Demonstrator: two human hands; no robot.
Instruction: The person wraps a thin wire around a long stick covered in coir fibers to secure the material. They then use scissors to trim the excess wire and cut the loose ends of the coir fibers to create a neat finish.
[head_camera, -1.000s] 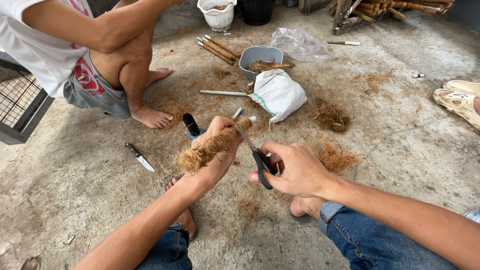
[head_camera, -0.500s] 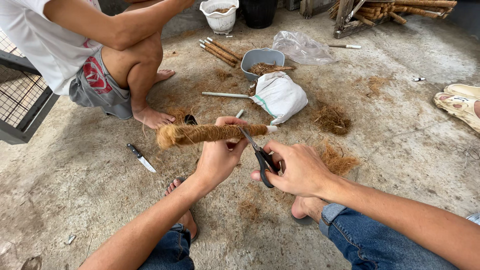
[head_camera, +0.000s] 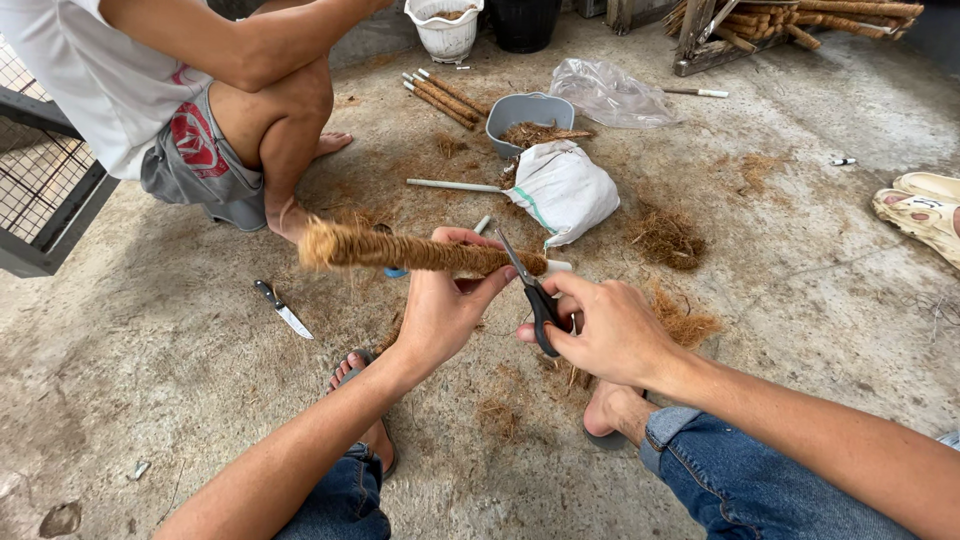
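Note:
My left hand (head_camera: 445, 305) grips a stick wrapped in brown coconut fibre (head_camera: 400, 250), held level with its fluffy end pointing left and a white pipe tip showing at the right. My right hand (head_camera: 605, 325) holds black-handled scissors (head_camera: 528, 288), whose blades reach up against the wrapped stick near its right end. Both hands hover above the concrete floor between my knees.
Another person (head_camera: 190, 110) squats at the upper left. A small knife (head_camera: 282, 308) lies on the floor. A white sack (head_camera: 560, 188), a grey bowl of fibre (head_camera: 528, 112), a bare white pipe (head_camera: 455, 185), wrapped sticks (head_camera: 440, 100), a white bucket (head_camera: 445, 25) and fibre clumps (head_camera: 665, 235) lie beyond.
My left hand has swung the wrapped stick from a steep slant to level, fluffy end leftward. The scissors have stayed at its right end and risen slightly.

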